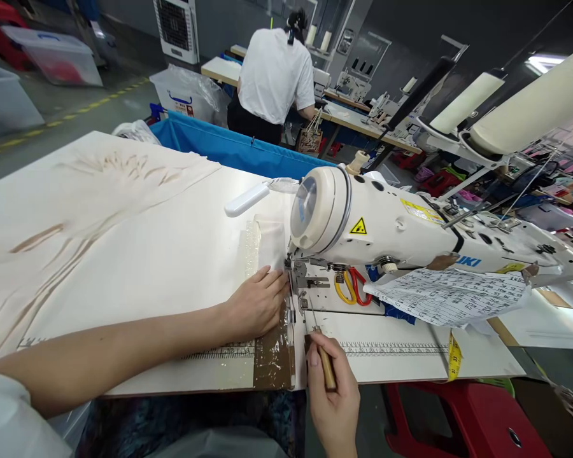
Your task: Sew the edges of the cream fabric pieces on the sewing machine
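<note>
Two hands of mine are at work in front of the white sewing machine. My left hand lies flat with fingers loosely spread, gripping nothing, pressing on the pale fabric that covers the table just left of the presser foot. My right hand is closed around the wooden handle of a thin awl, whose metal tip reaches up toward the needle area. A strip of clear, brownish tape runs along the table edge between my hands, crossing a printed ruler. Yellow and red scissors rest on the machine bed under its arm, beside a printed paper sheet. Farther back, a person in a white shirt bends over another table.
</note>
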